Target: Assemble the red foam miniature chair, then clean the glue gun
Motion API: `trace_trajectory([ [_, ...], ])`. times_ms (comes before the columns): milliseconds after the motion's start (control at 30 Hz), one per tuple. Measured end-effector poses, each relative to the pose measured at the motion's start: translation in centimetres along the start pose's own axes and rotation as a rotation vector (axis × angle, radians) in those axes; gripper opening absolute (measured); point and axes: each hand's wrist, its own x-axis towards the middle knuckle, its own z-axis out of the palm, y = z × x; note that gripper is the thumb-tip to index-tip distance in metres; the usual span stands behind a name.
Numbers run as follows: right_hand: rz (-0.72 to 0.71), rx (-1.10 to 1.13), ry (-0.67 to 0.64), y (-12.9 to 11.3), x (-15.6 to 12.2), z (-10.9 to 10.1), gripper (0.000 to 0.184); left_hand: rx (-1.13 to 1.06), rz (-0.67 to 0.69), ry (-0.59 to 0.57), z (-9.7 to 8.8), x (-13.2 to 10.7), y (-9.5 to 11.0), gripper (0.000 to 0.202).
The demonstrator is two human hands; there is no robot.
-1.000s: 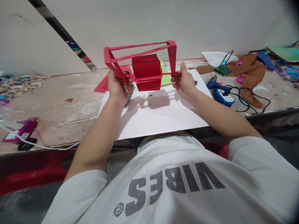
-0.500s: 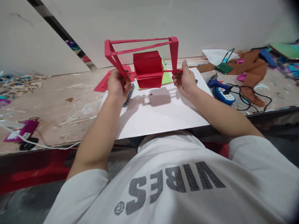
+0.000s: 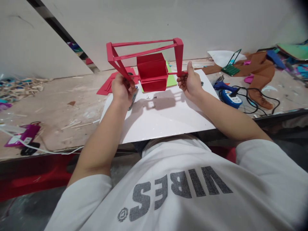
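Both my hands hold up a red frame (image 3: 178, 54) that looks made of card or paper, with two thin bars across its top and tapering legs at each end. A red box-like piece (image 3: 151, 69) with folded panels sits on a rod between the legs. My left hand (image 3: 122, 88) is closed around the foot of the left leg. At the right leg's foot, my right hand (image 3: 191, 83) pinches the rod's end, thumb pointing up. The model's shadow falls on a white board (image 3: 166, 120) below.
Red sheets (image 3: 106, 85) and a light green sheet (image 3: 171, 80) lie behind the model. Partly hidden by my left hand is a phone-like object (image 3: 132, 102). To the right are a blue power socket (image 3: 230, 98) with black cable and brown material (image 3: 258, 75); left, wood sticks (image 3: 26, 88) and a purple socket (image 3: 23, 134).
The left end of the frame has shifted very slightly to the left and down. Both hands keep their hold.
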Motion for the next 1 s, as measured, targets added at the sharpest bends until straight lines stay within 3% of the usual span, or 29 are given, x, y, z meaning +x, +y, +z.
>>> trace_trajectory([
  [333,0.007,-0.031,0.007,-0.4,-0.5,0.2,0.072,0.071,-0.004,-0.046,-1.3,1.7,-1.2,0.044],
  [567,0.005,-0.011,0.005,-0.3,-0.3,0.1,0.072,-0.008,0.009,-0.005,-0.4,0.2,-0.7,0.042],
  [833,-0.001,-0.021,-0.021,0.1,0.0,-0.1,0.07,-0.187,-0.109,-0.011,0.5,-2.0,0.7,0.05],
  [1000,0.001,-0.017,-0.045,0.4,0.4,-0.5,0.072,-0.248,-0.175,0.019,0.6,-2.0,0.6,0.048],
])
